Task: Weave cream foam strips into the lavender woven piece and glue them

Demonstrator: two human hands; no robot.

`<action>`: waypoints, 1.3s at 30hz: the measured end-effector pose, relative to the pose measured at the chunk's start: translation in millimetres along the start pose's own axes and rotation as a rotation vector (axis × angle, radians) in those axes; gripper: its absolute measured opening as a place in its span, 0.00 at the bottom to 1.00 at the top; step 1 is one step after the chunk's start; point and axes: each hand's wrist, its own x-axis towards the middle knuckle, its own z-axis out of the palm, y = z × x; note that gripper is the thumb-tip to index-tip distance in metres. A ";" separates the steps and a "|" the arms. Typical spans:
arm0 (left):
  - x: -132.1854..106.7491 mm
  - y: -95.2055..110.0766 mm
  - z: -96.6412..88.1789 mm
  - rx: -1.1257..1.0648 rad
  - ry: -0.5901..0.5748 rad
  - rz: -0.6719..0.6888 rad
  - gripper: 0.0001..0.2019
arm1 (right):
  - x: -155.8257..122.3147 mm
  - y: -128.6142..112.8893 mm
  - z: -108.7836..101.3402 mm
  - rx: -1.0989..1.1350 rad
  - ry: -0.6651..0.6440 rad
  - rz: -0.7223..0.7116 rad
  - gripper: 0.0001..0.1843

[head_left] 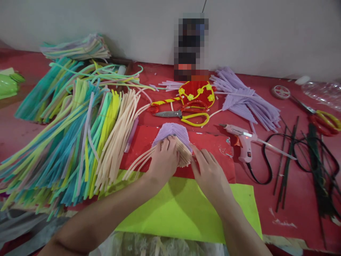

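Note:
My left hand [163, 159] lies on a fan-shaped piece built of cream strips [183, 156] with a layer of purple strips [173, 131] at its top. Its fingers are curled down on the piece, pressing it to the red sheet [213, 145]. My right hand [209, 170] rests at the piece's right edge, fingers pinched on the cream strip ends. Loose cream strip tails [135, 163] trail out to the left from under my left hand.
Heaps of coloured foam strips [66, 135] fill the left. Scissors [183, 114] and a red-yellow ornament [197, 93] lie behind the piece, purple strips [245, 99] at back right. A pink glue gun [243, 138] with black cord, dark sticks [287, 160], more scissors [322, 119], a lime sheet [181, 209].

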 end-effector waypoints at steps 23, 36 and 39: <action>-1.2 -0.7 3.7 -0.029 0.018 0.003 0.23 | 7.3 3.9 9.5 -0.098 -0.041 -0.040 0.20; -0.8 -0.7 3.9 -0.016 0.002 0.007 0.23 | 7.0 4.8 12.2 -0.093 -0.042 -0.028 0.19; -0.9 -0.3 3.4 -0.027 -0.001 0.007 0.24 | 7.3 4.1 11.9 -0.100 -0.040 -0.035 0.19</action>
